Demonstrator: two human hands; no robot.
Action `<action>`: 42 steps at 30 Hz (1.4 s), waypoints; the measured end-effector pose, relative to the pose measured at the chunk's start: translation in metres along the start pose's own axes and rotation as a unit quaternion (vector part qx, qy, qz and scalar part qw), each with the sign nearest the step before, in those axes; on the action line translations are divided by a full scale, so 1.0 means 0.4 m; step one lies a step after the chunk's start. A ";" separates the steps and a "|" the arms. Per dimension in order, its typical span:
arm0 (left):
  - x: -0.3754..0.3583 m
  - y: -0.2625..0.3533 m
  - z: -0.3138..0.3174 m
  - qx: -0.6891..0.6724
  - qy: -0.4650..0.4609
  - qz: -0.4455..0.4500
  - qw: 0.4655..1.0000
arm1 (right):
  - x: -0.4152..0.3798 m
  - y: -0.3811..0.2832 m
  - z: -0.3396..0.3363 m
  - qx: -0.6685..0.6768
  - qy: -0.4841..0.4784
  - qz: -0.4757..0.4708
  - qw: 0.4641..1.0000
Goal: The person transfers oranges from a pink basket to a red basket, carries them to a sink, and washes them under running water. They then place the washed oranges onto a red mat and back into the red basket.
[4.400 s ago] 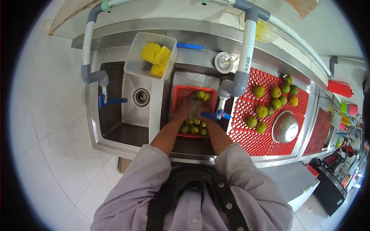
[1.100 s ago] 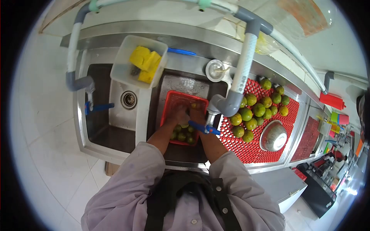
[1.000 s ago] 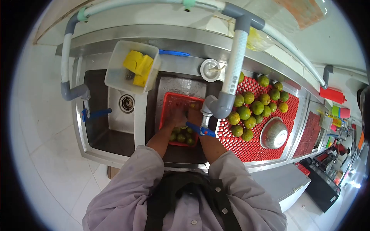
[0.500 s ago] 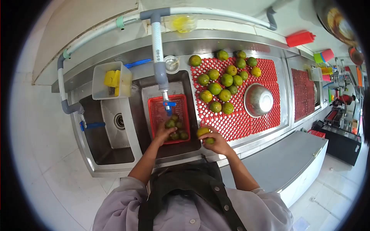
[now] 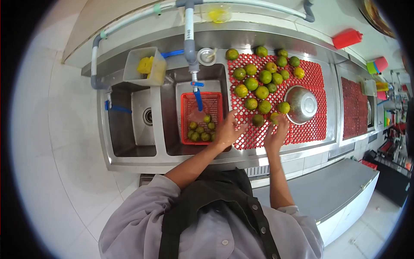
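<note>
My left hand point(image 5: 229, 131) is open, fingers apart, above the left edge of the red perforated mat point(image 5: 297, 131). It holds nothing. Just past its fingertips, a green orange point(image 5: 257, 120) sits on the mat. My right hand point(image 5: 278, 134) has its fingers around another yellow-green orange point(image 5: 275, 118) at the mat's surface, partly hiding it. Close by rests one more orange point(image 5: 283, 107), beside the upturned metal bowl point(image 5: 301, 104). Several green oranges point(image 5: 261, 92) are spread over the mat's left half. In the sink, a red basket point(image 5: 184, 116) contains several wet-looking oranges point(image 5: 195, 136).
Over the basket hangs a tap with a blue hose point(image 5: 198, 100). A plastic tub point(image 5: 158, 73) with yellow sponges stands behind the sinks, near a small metal dish point(image 5: 207, 56). A second sink basin point(image 5: 142, 116) is at left. Pipes run along the wall.
Both hands have moved right; the left has left the basket for the mat. The right hand has carried its oranges onto the mat, where more oranges now lie near the bowl. The view has shifted.
</note>
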State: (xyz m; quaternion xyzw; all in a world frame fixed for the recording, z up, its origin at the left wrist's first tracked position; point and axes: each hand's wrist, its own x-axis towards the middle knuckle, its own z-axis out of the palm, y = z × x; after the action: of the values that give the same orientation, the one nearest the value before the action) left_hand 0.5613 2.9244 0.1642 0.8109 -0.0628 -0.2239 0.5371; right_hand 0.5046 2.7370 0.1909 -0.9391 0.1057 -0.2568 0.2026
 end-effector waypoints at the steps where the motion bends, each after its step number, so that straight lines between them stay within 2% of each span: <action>1: 0.005 -0.074 -0.007 -0.012 0.041 0.004 0.999 | -0.027 -0.051 0.021 0.127 -0.020 0.003 0.992; 2: 0.017 -0.192 -0.022 -0.024 0.080 0.010 0.996 | -0.063 -0.121 0.047 0.288 -0.106 0.104 0.946; 3: 0.030 -0.318 -0.043 -0.007 0.104 0.004 0.995 | -0.115 -0.112 0.125 0.324 -0.215 0.036 0.921; 4: 0.039 -0.426 -0.068 0.008 0.128 -0.004 0.992 | -0.105 -0.170 0.160 0.289 -0.335 0.010 0.897; 5: 0.045 -0.489 -0.096 0.193 0.112 -0.025 0.974 | -0.117 -0.206 0.229 0.251 -0.387 -0.024 0.887; 6: 0.043 -0.537 -0.115 0.371 0.088 -0.050 0.923 | -0.142 -0.223 0.306 0.213 -0.441 -0.058 0.870; 7: 0.030 -0.575 -0.131 0.362 0.088 -0.060 0.926 | -0.153 -0.242 0.376 0.167 -0.507 -0.035 0.845; 8: 0.016 -0.612 -0.149 0.414 -0.086 -0.093 0.901 | -0.163 -0.246 0.441 0.121 -0.568 -0.014 0.814; 9: 0.013 -0.637 -0.162 0.450 -0.257 -0.120 0.847 | -0.187 -0.222 0.507 0.119 -0.577 -0.021 0.808; 10: 0.017 -0.627 -0.173 0.443 -0.254 -0.130 0.850 | -0.222 -0.194 0.576 0.028 -0.608 -0.085 0.789; 11: 0.021 -0.587 -0.187 0.405 -0.262 -0.177 0.858 | -0.243 -0.186 0.624 -0.062 -0.630 -0.149 0.760; 12: 0.022 -0.563 -0.198 0.367 -0.271 -0.224 0.861 | -0.222 -0.201 0.636 -0.060 -0.638 -0.155 0.752; 14: 0.017 -0.559 -0.198 0.381 -0.265 -0.223 0.857 | -0.171 -0.240 0.617 -0.148 -0.711 -0.210 0.655; 18: 0.044 -0.569 -0.195 0.376 -0.262 -0.199 0.866 | -0.216 -0.163 0.697 -0.137 -0.691 -0.280 0.652; 19: 0.062 -0.585 -0.181 0.371 -0.262 -0.184 0.872 | -0.238 -0.157 0.715 -0.142 -0.693 -0.274 0.651; 21: 0.081 -0.671 -0.129 0.358 -0.276 -0.249 0.857 | -0.261 -0.166 0.689 -0.099 -0.687 -0.193 0.694; 22: 0.078 -0.720 -0.101 0.356 -0.275 -0.241 0.860 | -0.273 -0.177 0.664 -0.051 -0.667 -0.119 0.733; 23: 0.076 -0.771 -0.077 0.323 -0.225 -0.263 0.881 | -0.301 -0.190 0.643 -0.056 -0.663 -0.119 0.737; 25: 0.093 -0.724 -0.085 0.291 -0.173 -0.279 0.899 | -0.351 -0.201 0.625 -0.134 -0.586 -0.095 0.793; 27: 0.065 -0.548 -0.135 0.276 -0.169 -0.339 0.883 | -0.341 -0.190 0.642 -0.136 -0.608 -0.084 0.778; 31: 0.063 -0.592 -0.131 0.301 -0.189 -0.320 0.879 | -0.244 -0.247 0.609 -0.154 -0.678 -0.043 0.717; 32: 0.062 -0.599 -0.133 0.315 -0.187 -0.303 0.880 | -0.246 -0.246 0.629 -0.146 -0.681 -0.041 0.717; 33: 0.056 -0.606 -0.132 0.328 -0.189 -0.287 0.880 | -0.268 -0.229 0.655 -0.142 -0.655 -0.050 0.740; 34: 0.055 -0.613 -0.132 0.331 -0.195 -0.290 0.877 | -0.289 -0.216 0.676 -0.140 -0.629 -0.057 0.763; 35: 0.063 -0.619 -0.133 0.306 -0.197 -0.298 0.882 | -0.307 -0.203 0.699 -0.137 -0.632 -0.051 0.761; 37: 0.081 -0.614 -0.136 0.279 -0.198 -0.308 0.888 | -0.306 -0.198 0.723 -0.156 -0.713 0.020 0.684; 38: 0.087 -0.612 -0.143 0.274 -0.199 -0.318 0.885 | -0.311 -0.195 0.724 -0.155 -0.714 0.019 0.682; 40: 0.092 -0.595 -0.158 0.268 -0.198 -0.328 0.884 | -0.297 -0.200 0.712 -0.108 -0.690 0.085 0.711; 42: 0.114 -0.574 -0.170 0.246 -0.260 -0.368 0.858 | -0.395 -0.124 0.809 -0.066 -0.703 0.086 0.703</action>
State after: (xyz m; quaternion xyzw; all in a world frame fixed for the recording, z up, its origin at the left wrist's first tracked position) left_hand 0.5993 3.0613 -0.0337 0.7929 0.0497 -0.5850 0.1633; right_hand 0.5456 2.9348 -0.1114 -0.8448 0.0296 0.5042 0.1767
